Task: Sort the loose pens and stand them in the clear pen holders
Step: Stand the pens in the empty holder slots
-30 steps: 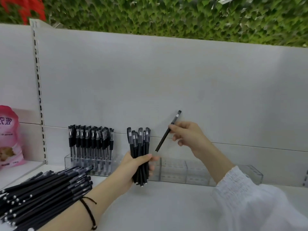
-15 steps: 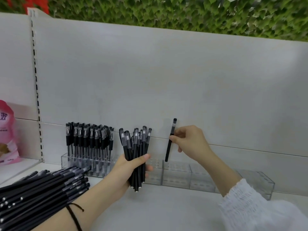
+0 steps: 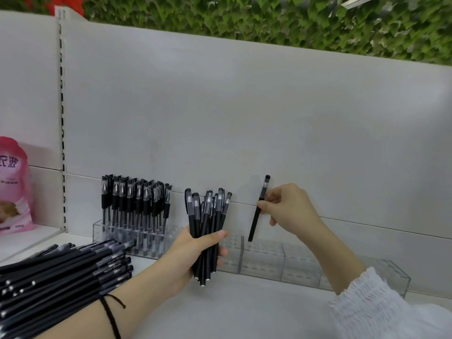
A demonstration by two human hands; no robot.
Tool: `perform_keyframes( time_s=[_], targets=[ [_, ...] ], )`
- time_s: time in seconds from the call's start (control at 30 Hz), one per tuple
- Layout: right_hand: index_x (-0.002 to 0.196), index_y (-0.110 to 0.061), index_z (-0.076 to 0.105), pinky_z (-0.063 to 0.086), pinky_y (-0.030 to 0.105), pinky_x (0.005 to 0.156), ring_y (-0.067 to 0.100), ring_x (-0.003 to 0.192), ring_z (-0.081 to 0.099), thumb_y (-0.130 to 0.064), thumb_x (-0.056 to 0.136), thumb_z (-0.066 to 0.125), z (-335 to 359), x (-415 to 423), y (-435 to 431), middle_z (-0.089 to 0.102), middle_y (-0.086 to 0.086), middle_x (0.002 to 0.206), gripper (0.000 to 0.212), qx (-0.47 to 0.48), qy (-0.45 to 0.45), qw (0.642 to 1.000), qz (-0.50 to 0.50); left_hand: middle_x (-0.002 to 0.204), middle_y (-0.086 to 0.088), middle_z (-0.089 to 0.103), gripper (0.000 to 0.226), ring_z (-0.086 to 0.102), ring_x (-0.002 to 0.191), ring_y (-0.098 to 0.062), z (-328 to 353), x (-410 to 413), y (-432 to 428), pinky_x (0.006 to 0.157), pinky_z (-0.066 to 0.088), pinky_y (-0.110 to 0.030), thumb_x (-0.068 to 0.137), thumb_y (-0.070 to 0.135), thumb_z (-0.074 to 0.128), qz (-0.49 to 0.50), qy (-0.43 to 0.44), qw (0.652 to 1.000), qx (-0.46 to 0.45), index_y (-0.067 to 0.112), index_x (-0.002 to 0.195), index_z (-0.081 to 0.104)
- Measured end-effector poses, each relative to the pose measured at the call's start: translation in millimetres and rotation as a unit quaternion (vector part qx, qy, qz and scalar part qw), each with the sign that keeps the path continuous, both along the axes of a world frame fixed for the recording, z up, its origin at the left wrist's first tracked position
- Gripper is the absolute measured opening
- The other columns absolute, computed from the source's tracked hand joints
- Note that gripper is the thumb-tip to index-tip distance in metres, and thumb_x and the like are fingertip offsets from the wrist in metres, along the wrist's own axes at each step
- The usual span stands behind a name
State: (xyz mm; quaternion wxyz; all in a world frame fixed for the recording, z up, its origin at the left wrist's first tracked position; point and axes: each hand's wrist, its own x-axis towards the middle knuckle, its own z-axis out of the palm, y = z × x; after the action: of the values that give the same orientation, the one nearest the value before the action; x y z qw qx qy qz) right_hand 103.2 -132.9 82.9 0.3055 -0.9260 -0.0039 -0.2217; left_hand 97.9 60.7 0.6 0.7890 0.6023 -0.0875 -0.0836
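The fingers of our right hand (image 3: pixel 291 209) pinched a single pen (image 3: pixel 255 220) upright, its tip just above the clear holder (image 3: pixel 300 265) along the shelf's (image 3: pixel 244 309) back edge. Our left hand (image 3: pixel 193 250), gripping a bundle of pens (image 3: pixel 208 216), hid that holder's left end. A filled holder (image 3: pixel 137 241) stood back left, and loose pens (image 3: pixel 61 272) were heaped front left. The pen was slim and black, with a smoky cap.

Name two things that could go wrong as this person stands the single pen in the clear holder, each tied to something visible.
1. The right hand pinches the single pen towards its upper end. The pen is tilted, with its lower end just above the empty clear holder, so it may miss a hole.
2. The left hand grips a fanned bundle of pens whose lower ends hang free; one could slip out.
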Motion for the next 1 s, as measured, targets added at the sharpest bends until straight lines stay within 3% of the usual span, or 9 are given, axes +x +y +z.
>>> perform_keyframes(
  time_s=[0.17, 0.3, 0.4, 0.53, 0.67, 0.83, 1.0],
  targets=[
    [0.082, -0.011, 0.071, 0.044, 0.019, 0.049, 0.002, 0.047, 0.06, -0.022, 0.091, 0.066, -0.3, -0.5, -0.7, 0.069, -0.003, 0.062, 0.015, 0.008, 0.002, 1.0, 0.013, 0.067, -0.013, 0.066, 0.035, 0.061, 0.054, -0.02, 0.2, 0.5, 1.6, 0.05, 0.049, -0.026, 0.086, 0.017, 0.069, 0.003, -0.001, 1.0, -0.013, -0.002, 0.114, 0.06],
    [0.079, -0.014, 0.071, 0.053, 0.029, 0.063, 0.011, 0.058, 0.066, -0.023, 0.091, 0.065, 1.4, -0.9, 0.2, 0.073, 0.005, 0.071, 0.016, -0.009, 0.012, 1.0, 0.008, 0.067, -0.013, 0.065, 0.038, 0.061, 0.056, -0.02, -0.3, 1.4, 2.3, 0.053, 0.052, -0.027, 0.085, 0.016, 0.07, 0.009, -0.003, 1.0, -0.021, -0.004, 0.115, 0.059],
    [0.079, -0.013, 0.071, 0.054, 0.03, 0.064, 0.01, 0.057, 0.065, -0.022, 0.091, 0.065, 1.4, -1.8, 1.4, 0.073, 0.004, 0.071, 0.016, -0.013, 0.016, 1.0, 0.017, 0.066, -0.013, 0.065, 0.04, 0.061, 0.054, -0.021, 0.0, 1.5, 3.2, 0.052, 0.051, -0.027, 0.084, 0.017, 0.07, 0.01, -0.001, 1.0, -0.023, -0.003, 0.116, 0.059],
    [0.08, -0.013, 0.069, 0.038, 0.01, 0.043, 0.0, 0.046, 0.058, -0.02, 0.092, 0.064, 5.5, -3.5, 0.6, 0.069, -0.007, 0.065, 0.014, -0.014, 0.026, 0.999, 0.04, 0.067, -0.012, 0.066, 0.04, 0.061, 0.054, -0.019, -1.6, -0.5, 1.4, 0.051, 0.051, -0.025, 0.084, 0.016, 0.071, 0.006, 0.002, 1.0, -0.02, -0.002, 0.117, 0.058],
    [0.083, -0.01, 0.071, 0.04, 0.015, 0.047, 0.001, 0.048, 0.06, -0.02, 0.092, 0.063, 6.5, -2.1, -4.2, 0.071, -0.007, 0.069, 0.015, -0.033, 0.03, 0.999, 0.031, 0.066, -0.012, 0.066, 0.04, 0.062, 0.054, -0.018, -3.0, -1.3, -0.8, 0.052, 0.051, -0.026, 0.084, 0.017, 0.071, 0.003, 0.005, 1.0, -0.014, -0.002, 0.117, 0.058],
    [0.079, -0.011, 0.069, 0.036, 0.009, 0.041, -0.001, 0.043, 0.057, -0.019, 0.092, 0.064, -0.2, 2.4, -5.1, 0.072, -0.005, 0.072, 0.016, -0.003, 0.012, 0.999, 0.03, 0.066, -0.012, 0.066, 0.042, 0.062, 0.055, -0.018, -4.7, 0.5, -1.9, 0.054, 0.052, -0.026, 0.083, 0.017, 0.071, 0.004, 0.011, 1.0, -0.016, -0.003, 0.118, 0.058],
    [0.079, -0.012, 0.071, 0.052, 0.025, 0.059, 0.005, 0.047, 0.061, -0.022, 0.089, 0.068, -10.4, 4.1, 1.7, 0.069, -0.008, 0.064, 0.015, -0.026, 0.029, 0.999, 0.024, 0.065, -0.012, 0.066, 0.041, 0.063, 0.055, -0.017, -4.5, -1.0, -3.2, 0.054, 0.052, -0.026, 0.084, 0.015, 0.071, 0.0, 0.013, 1.0, -0.012, -0.003, 0.118, 0.057]
  ],
)
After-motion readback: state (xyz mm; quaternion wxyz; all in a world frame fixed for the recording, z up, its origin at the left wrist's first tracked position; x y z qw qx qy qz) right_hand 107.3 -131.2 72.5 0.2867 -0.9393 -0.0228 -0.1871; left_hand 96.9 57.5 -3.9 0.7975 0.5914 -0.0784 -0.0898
